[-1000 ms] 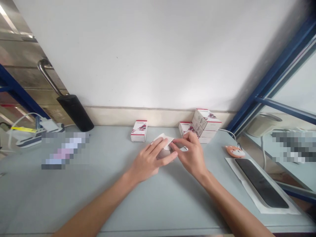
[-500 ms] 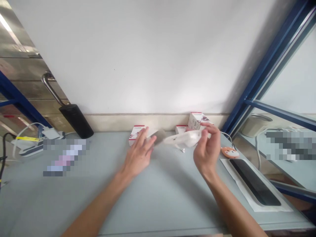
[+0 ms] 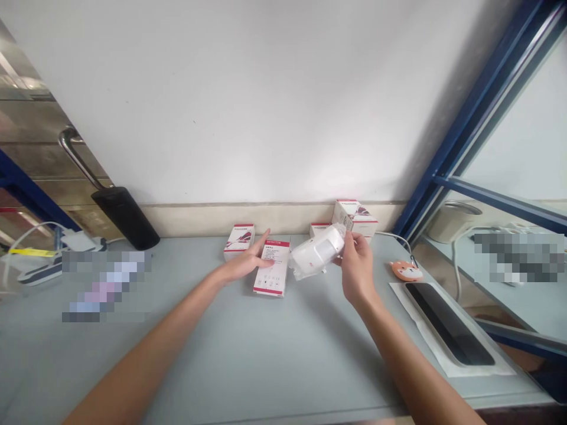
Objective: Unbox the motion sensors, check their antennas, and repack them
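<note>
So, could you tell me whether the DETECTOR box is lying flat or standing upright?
Lying flat: the DETECTOR box shows its broad printed face upward on the table.

Grey-blue tabletop [image 3: 248, 366], cream skirting [image 3: 283, 219] along its back edge. Red-and-white carton [image 3: 239, 242] upright near the wall; two more cartons [image 3: 354, 217] close together further right. Orange fox-face mouse [image 3: 406, 271] near right side, just beside a dark glass slab [image 3: 447, 323] lying on a white paper sheet [image 3: 420, 313]. Black cylinder [image 3: 125, 218] on a steel door handle [image 3: 75, 150], far left. Pixelated object [image 3: 104, 286] on table, unreadable. Blue window frame [image 3: 469, 130] at right; steel-rimmed pot [image 3: 452, 224] beyond.
</note>
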`<state>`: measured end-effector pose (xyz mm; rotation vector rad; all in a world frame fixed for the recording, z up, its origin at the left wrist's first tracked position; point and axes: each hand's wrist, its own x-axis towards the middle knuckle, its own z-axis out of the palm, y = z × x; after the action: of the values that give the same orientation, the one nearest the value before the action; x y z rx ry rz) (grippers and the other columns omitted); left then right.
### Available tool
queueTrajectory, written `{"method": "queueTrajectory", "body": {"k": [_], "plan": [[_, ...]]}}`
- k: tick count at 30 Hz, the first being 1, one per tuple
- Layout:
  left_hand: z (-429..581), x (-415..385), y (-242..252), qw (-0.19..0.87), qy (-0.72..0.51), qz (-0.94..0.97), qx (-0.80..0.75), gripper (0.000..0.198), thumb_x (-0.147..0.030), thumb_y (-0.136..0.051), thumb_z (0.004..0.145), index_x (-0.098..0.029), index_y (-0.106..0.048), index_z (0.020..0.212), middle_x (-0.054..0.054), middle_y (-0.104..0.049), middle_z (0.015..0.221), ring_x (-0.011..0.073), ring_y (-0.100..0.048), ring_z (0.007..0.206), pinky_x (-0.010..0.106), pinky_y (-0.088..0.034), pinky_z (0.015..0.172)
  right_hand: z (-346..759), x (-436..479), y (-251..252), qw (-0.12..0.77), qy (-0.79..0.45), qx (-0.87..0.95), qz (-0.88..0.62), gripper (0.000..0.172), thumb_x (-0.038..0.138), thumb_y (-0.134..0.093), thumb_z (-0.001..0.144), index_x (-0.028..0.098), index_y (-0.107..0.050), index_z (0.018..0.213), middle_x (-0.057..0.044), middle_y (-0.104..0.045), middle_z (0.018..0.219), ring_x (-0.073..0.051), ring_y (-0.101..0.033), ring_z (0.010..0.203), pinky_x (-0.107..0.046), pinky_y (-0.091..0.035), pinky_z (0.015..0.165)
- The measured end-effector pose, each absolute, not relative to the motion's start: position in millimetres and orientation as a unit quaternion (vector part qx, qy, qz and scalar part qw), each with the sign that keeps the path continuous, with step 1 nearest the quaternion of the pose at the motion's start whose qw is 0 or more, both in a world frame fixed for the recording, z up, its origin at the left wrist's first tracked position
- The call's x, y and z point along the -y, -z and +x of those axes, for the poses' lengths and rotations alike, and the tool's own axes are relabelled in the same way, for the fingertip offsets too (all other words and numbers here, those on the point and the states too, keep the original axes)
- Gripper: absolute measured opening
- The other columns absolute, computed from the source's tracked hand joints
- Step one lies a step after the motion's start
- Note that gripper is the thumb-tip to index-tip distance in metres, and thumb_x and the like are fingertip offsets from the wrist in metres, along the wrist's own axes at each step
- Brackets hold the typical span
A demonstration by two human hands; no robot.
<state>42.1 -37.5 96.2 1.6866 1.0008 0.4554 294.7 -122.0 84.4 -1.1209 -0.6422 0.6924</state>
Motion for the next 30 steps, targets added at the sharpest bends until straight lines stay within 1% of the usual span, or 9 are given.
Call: {"method": "queueTrajectory", "body": {"k": [6, 10, 12, 16, 19, 22, 24, 26, 30], "plan": [[40.6, 29.0, -83.8, 0.44, -0.215, 0.766, -0.416, 0.087, -0.027, -0.066, 0.083, -0.031, -0.038, 0.165, 0.008, -0.073, 0.133, 0.0341, -0.063, 0.131, 0.044, -0.047, 0.108, 291.8, 123.3, -83.2, 0.729, -0.336, 0.287, -0.523, 0.045, 0.065, -0.072, 0.085, 0.023, -0.058, 0.092, 0.003, -0.063, 0.079, -0.015, -0.06, 0.072, -0.024, -0.053, 0.058], [50.0, 52.4, -84.3, 0.372, -0.27, 0.781, -0.423, 0.058, -0.031, -0.06, 0.094, -0.031, -0.056, 0.152, 0.008, -0.055, 0.157, 0.035, -0.039, 0.153, 0.05, -0.03, 0.125, 289.9, 124.6, -82.9, 0.724, -0.332, 0.285, -0.534, 0.046, 0.066, -0.073, 0.085, 0.022, -0.059, 0.092, 0.003, -0.063, 0.079, -0.014, -0.06, 0.073, -0.024, -0.052, 0.058], [55.3, 74.8, -87.4, 0.336, -0.33, 0.787, -0.399, 0.045, -0.037, -0.053, 0.102, -0.031, -0.062, 0.146, 0.007, -0.047, 0.164, 0.0339, -0.037, 0.155, 0.05, -0.031, 0.125, 288.6, 124.5, -81.6, 0.72, -0.335, 0.284, -0.538, 0.047, 0.067, -0.073, 0.084, 0.023, -0.06, 0.092, 0.002, -0.063, 0.08, -0.015, -0.059, 0.073, -0.024, -0.053, 0.059], [59.8, 118.6, -85.9, 0.587, -0.342, 0.652, -0.337, 0.052, -0.051, -0.053, 0.106, -0.035, -0.048, 0.155, 0.009, -0.056, 0.157, 0.03, -0.06, 0.135, 0.046, -0.046, 0.114, 280.2, 125.8, -79.2, 0.705, -0.346, 0.305, -0.539, 0.044, 0.065, -0.072, 0.086, 0.023, -0.059, 0.092, 0.002, -0.062, 0.083, -0.015, -0.059, 0.074, -0.026, -0.054, 0.061], [59.4, 133.1, -72.5, 0.744, -0.322, 0.519, -0.273, 0.055, -0.048, -0.063, 0.103, -0.026, -0.052, 0.152, 0.014, -0.067, 0.139, 0.027, -0.071, 0.109, 0.046, -0.051, 0.104, 271.8, 129.8, -85.0, 0.678, -0.337, 0.35, -0.551, 0.041, 0.064, -0.067, 0.091, 0.024, -0.059, 0.093, 0.002, -0.06, 0.081, -0.014, -0.056, 0.071, -0.024, -0.05, 0.058], [58.9, 135.1, -58.1, 0.802, -0.334, 0.426, -0.254, 0.047, -0.045, -0.069, 0.101, -0.02, -0.063, 0.14, 0.012, -0.073, 0.119, 0.0195, -0.07, 0.091, 0.04, -0.053, 0.095, 269.6, 136.6, -103.4, 0.605, -0.32, 0.483, -0.546, 0.036, 0.062, -0.06, 0.098, 0.026, -0.061, 0.105, 0.002, -0.063, 0.084, -0.014, -0.056, 0.069, -0.024, -0.048, 0.058], [58.2, 135.3, -53.8, 0.824, -0.338, 0.382, -0.245, 0.043, -0.046, -0.07, 0.1, -0.019, -0.067, 0.133, 0.01, -0.072, 0.114, 0.0164, -0.068, 0.086, 0.034, -0.053, 0.087, 272.2, 141.2, -122.2, 0.5, -0.297, 0.631, -0.514, 0.032, 0.055, -0.063, 0.1, 0.026, -0.066, 0.111, -0.002, -0.069, 0.096, -0.017, -0.061, 0.08, -0.027, -0.051, 0.068], [56.8, 136.5, -54.0, 0.845, -0.331, 0.35, -0.231, 0.043, -0.051, -0.07, 0.099, -0.018, -0.07, 0.127, 0.009, -0.072, 0.107, 0.015, -0.066, 0.081, 0.03, -0.051, 0.077, 275.5, 144.5, -143.1, 0.422, -0.244, 0.718, -0.497, 0.026, 0.049, -0.067, 0.099, 0.024, -0.071, 0.104, -0.004, -0.072, 0.098, -0.018, -0.063, 0.085, -0.028, -0.052, 0.073], [52.5, 140.3, -57.9, 0.877, -0.283, 0.345, -0.177, 0.059, -0.064, -0.068, 0.095, -0.015, -0.067, 0.128, 0.009, -0.071, 0.093, 0.0171, -0.067, 0.076, 0.03, -0.048, 0.07, 276.2, 144.0, -178.6, 0.405, -0.185, 0.743, -0.5, 0.028, 0.045, -0.065, 0.101, 0.022, -0.075, 0.09, -0.004, -0.074, 0.088, -0.017, -0.064, 0.078, -0.028, -0.051, 0.069]]}}
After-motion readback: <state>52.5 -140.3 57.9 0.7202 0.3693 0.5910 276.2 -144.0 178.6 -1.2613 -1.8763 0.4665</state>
